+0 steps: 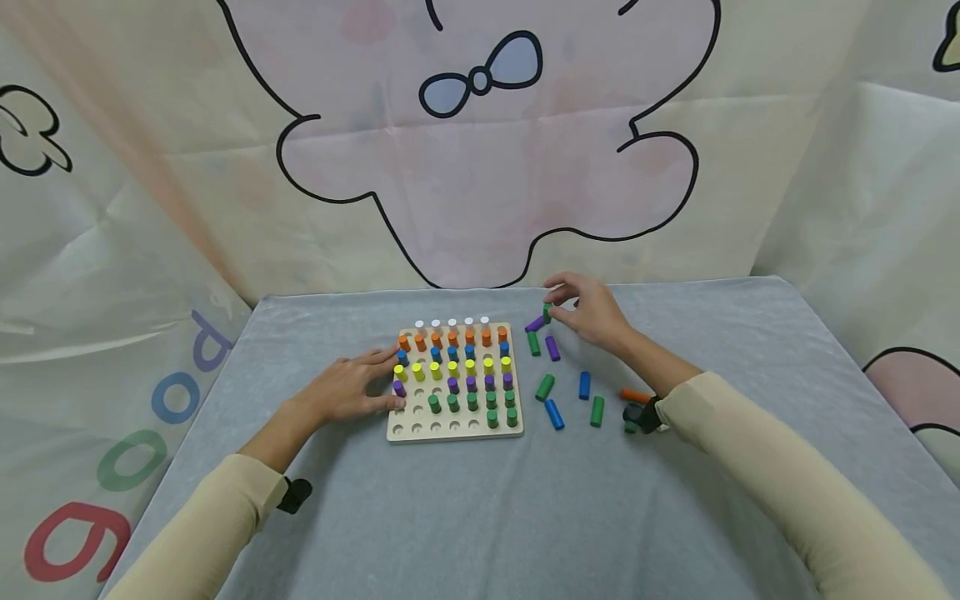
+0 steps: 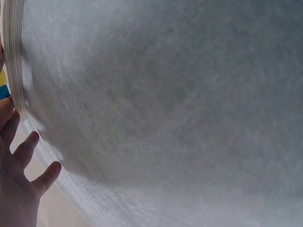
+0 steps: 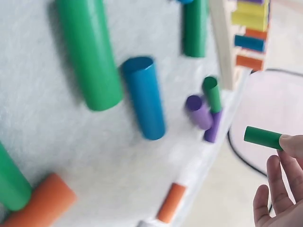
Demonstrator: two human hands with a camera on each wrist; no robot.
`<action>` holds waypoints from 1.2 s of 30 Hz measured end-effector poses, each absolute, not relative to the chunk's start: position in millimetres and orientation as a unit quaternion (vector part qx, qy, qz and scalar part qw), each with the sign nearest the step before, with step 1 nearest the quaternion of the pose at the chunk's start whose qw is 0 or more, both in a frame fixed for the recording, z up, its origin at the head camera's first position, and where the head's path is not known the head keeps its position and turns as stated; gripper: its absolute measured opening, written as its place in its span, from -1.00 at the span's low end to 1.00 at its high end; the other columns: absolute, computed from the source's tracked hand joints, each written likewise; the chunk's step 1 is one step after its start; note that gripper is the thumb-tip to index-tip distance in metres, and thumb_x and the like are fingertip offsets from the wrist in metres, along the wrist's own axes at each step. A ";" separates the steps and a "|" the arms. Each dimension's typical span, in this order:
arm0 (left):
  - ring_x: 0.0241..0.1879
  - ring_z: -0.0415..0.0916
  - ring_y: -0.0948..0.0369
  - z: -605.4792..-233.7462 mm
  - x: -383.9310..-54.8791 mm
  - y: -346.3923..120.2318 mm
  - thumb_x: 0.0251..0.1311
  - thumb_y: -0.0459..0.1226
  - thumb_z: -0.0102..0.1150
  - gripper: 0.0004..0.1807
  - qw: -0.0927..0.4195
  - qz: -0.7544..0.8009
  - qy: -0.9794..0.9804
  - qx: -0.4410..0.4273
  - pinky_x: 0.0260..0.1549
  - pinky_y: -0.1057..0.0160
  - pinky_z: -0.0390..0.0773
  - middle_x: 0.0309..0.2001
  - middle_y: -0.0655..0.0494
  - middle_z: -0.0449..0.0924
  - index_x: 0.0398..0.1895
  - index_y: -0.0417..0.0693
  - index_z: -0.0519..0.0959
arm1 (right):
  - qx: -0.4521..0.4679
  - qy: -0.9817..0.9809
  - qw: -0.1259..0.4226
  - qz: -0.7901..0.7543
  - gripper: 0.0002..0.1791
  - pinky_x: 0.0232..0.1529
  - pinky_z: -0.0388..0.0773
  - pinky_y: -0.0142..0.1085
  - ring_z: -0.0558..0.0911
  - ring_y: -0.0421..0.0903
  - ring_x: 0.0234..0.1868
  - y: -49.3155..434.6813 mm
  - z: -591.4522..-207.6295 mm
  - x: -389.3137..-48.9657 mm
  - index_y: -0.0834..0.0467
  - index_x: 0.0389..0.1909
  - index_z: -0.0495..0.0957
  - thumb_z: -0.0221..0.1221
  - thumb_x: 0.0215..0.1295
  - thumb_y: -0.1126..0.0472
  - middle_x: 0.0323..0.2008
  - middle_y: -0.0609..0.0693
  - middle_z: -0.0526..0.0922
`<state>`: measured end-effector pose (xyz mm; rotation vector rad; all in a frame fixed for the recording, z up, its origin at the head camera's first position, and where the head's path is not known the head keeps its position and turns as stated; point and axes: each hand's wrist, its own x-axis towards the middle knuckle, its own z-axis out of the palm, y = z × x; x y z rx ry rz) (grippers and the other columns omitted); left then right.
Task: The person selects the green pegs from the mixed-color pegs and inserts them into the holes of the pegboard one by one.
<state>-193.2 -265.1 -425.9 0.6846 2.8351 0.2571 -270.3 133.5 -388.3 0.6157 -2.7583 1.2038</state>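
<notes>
A pale wooden pegboard bears rows of white, orange, blue, yellow, purple and green pegs; its front row holds pegs only at the right end. My left hand rests against the board's left edge, fingers and thumb spread, touching it near the blue and purple end pegs. Beyond the board's far right corner, my right hand pinches a green peg between thumb and fingertips, raised off the cloth. Below that hand lie a loose green peg and two purple pegs, one being this purple peg.
Right of the board, more pegs lie scattered: a green peg, a blue peg, another blue peg and a green peg. An orange peg is near the right wrist. Grey cloth covers the table; a printed curtain hangs behind.
</notes>
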 end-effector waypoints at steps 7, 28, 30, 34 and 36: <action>0.46 0.15 -0.12 -426.1 -193.1 -265.8 0.19 0.35 0.09 0.00 0.104 0.090 0.962 0.235 0.20 -0.35 0.27 0.52 -0.04 0.13 0.51 -0.09 0.22 | 0.255 -0.868 0.028 0.424 -0.60 0.03 0.51 0.07 0.66 0.01 -0.07 121.1 -368.0 -247.5 0.21 0.10 0.55 0.31 0.25 0.41 -0.15 0.07 0.75; 0.45 0.17 -0.13 -426.8 -192.7 -266.3 0.20 0.33 0.10 -0.01 0.100 0.090 0.961 0.240 0.19 -0.35 0.28 0.52 -0.04 0.13 0.52 -0.10 0.21 | 0.351 -0.816 -0.033 0.458 -0.61 -0.07 0.52 -0.06 0.67 -0.09 -0.08 77.7 -370.3 -176.7 0.18 0.03 0.60 0.40 0.16 0.36 -0.21 -0.09 0.76; 0.45 0.17 -0.13 -426.5 -192.4 -266.2 0.20 0.32 0.11 -0.02 0.099 0.090 0.961 0.240 0.19 -0.35 0.28 0.52 -0.04 0.13 0.52 -0.10 0.22 | 0.354 -0.814 -0.042 0.458 -0.61 -0.04 0.53 0.00 0.66 -0.13 -0.06 75.3 -373.6 -174.0 0.20 0.03 0.60 0.40 0.16 0.37 -0.20 -0.08 0.77; 0.45 0.17 -0.13 -425.9 -191.9 -266.1 0.20 0.32 0.11 -0.02 0.099 0.091 0.962 0.240 0.19 -0.36 0.28 0.52 -0.04 0.13 0.51 -0.11 0.22 | 0.356 -0.814 -0.058 0.454 -0.63 0.04 0.54 0.07 0.65 -0.16 -0.02 70.5 -381.6 -170.5 0.15 0.02 0.59 0.39 0.18 0.37 -0.18 -0.12 0.77; 0.45 0.17 -0.13 -425.6 -191.7 -266.0 0.20 0.32 0.11 -0.02 0.098 0.091 0.962 0.239 0.19 -0.36 0.28 0.52 -0.04 0.14 0.51 -0.11 0.22 | 0.358 -0.814 -0.062 0.453 -0.63 0.04 0.55 0.07 0.65 -0.15 -0.01 68.1 -384.7 -169.5 0.13 0.01 0.60 0.39 0.18 0.37 -0.17 -0.11 0.77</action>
